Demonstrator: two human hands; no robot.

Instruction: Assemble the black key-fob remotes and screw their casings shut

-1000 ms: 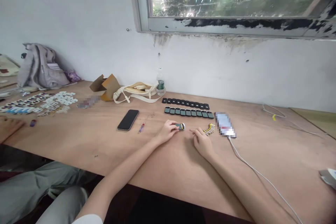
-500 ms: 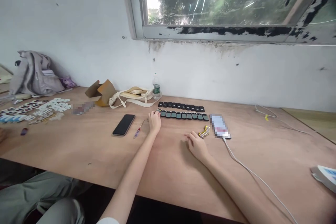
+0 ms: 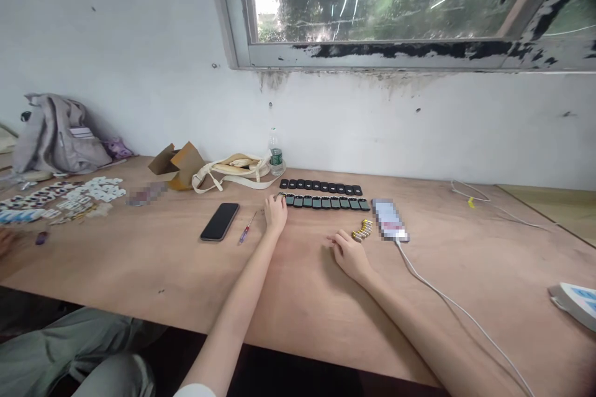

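Observation:
My left hand [image 3: 275,216] is at the left end of a row of small black devices with grey-green faces [image 3: 326,203]. Its fingers close on the endmost device, which they mostly cover. To the right, my right hand [image 3: 350,255] rests on the table, index finger stretched out and the other fingers loosely curled; I see nothing held in it. Just beyond it lies a cluster of small yellow-and-silver cylinders [image 3: 362,231], which look like batteries. Behind the devices runs a matching row of black covers [image 3: 321,186].
A black phone [image 3: 220,221] and a screwdriver [image 3: 248,228] lie left of my left arm. A second phone [image 3: 390,220] trails a white cable [image 3: 447,305] on the right. A water bottle [image 3: 276,155], cream bag [image 3: 237,167] and cardboard [image 3: 186,164] stand behind. Another person's hand [image 3: 5,240] shows far left.
The view has shifted slightly. My left fingers now cover more of the endmost device. My right hand stays in about the same place on the table.

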